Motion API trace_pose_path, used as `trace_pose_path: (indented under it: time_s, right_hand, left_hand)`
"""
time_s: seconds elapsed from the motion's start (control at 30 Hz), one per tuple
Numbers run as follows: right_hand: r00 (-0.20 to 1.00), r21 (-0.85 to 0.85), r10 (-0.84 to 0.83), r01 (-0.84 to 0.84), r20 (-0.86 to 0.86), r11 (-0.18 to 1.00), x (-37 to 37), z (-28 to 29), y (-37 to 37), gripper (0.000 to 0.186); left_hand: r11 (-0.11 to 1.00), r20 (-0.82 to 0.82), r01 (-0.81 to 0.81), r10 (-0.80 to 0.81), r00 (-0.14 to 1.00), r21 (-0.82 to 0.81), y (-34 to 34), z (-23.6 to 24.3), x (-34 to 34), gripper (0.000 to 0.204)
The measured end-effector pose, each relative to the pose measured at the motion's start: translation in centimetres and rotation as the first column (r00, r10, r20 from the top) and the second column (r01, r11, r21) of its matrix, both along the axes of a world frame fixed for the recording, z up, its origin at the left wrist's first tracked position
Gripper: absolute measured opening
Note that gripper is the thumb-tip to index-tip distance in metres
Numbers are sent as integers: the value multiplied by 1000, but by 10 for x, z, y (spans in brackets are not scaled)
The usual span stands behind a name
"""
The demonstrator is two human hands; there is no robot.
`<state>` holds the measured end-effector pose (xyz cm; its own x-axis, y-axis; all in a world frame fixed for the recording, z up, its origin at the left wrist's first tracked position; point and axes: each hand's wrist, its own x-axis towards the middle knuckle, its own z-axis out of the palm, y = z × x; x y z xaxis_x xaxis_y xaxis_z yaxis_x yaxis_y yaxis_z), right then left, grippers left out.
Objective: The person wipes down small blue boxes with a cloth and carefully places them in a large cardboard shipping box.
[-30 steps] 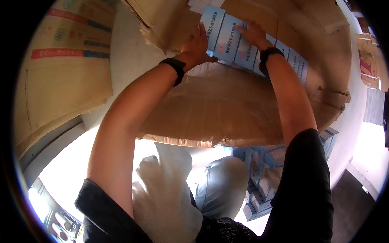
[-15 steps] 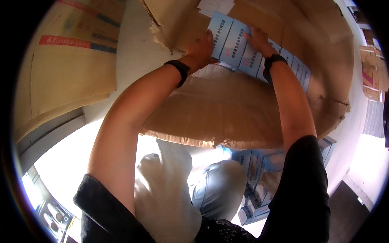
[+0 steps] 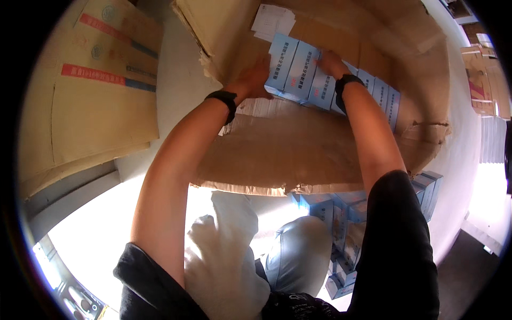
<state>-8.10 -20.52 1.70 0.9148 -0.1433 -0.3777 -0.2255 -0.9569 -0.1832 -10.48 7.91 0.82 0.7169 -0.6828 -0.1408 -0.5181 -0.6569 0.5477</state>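
A row of light-blue cartons point(image 3: 297, 74) with dark printing stands inside a large brown cardboard box point(image 3: 277, 154). My left hand point(image 3: 254, 80) is pressed round the left end of the row, its thumb by the near lower corner and its fingers along the end carton's side. My right hand point(image 3: 334, 65) grips over the far upper edge of the cartons near the row's middle, with its fingertips partly hidden. Both wrists wear dark bands. The cartons right of my right hand lean slightly and are partly covered by my forearm.
White paper slips point(image 3: 273, 22) lie in the big box beyond the row. Its near rim is torn. More blue cartons point(image 3: 322, 210) are stacked below it by my knee point(image 3: 298, 250). Large flat brown cartons point(image 3: 106, 112) stand at left, and another brown carton point(image 3: 482, 80) at far right.
The cartons and both hands sit slightly further left and lower in the picture, as the whole view has shifted. My right hand lies flatter over the far edge; the row's order looks unchanged.
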Motion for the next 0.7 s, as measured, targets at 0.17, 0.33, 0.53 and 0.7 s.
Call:
trace_pose_path:
  time_s: [0.17,0.33,0.53,0.7]
  right_hand:
    - [999,-313,-33,21,-36,949,-25,31,37,87]
    - [936,-228,83,-169,-342,959,-46,167,78,37]
    - [951,-154,93,-49,294,987,-242,360,-35,38]
    - [915,-295,-224,328,336,897,-476,416,-88,39]
  left_hand:
    - [992,-97,69,-80,992,-107,9,-21,4,131]
    - [987,-22,-2,6,1000,163,3,7,-8,111]
    - [985,-241,170,-166,956,-4,1,100,-30,58]
    - [921,-281,388,-377,883,-17,-54,215,-97,47]
